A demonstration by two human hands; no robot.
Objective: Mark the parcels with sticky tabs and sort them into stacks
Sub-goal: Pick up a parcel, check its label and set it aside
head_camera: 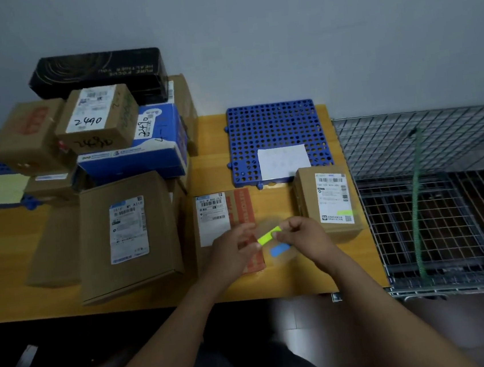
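My right hand (305, 232) pinches one end of a yellow-green sticky tab (267, 236), and my left hand (232, 248) pinches its other end. Both hands hover over a flat brown parcel with a white label and red tape (223, 212). Below the tab lies a clear tab sheet with a blue tab (280, 250). To the right, a small brown parcel (327, 201) carries a green tab on its label. A large flat parcel (126, 234) lies at left.
A heap of parcels at back left includes a black box (97, 71), a box marked 2490 (96, 118) and a blue box (147, 145). A blue perforated mat (273, 126) holds a white paper. A wire cage (433, 193) borders the table's right edge.
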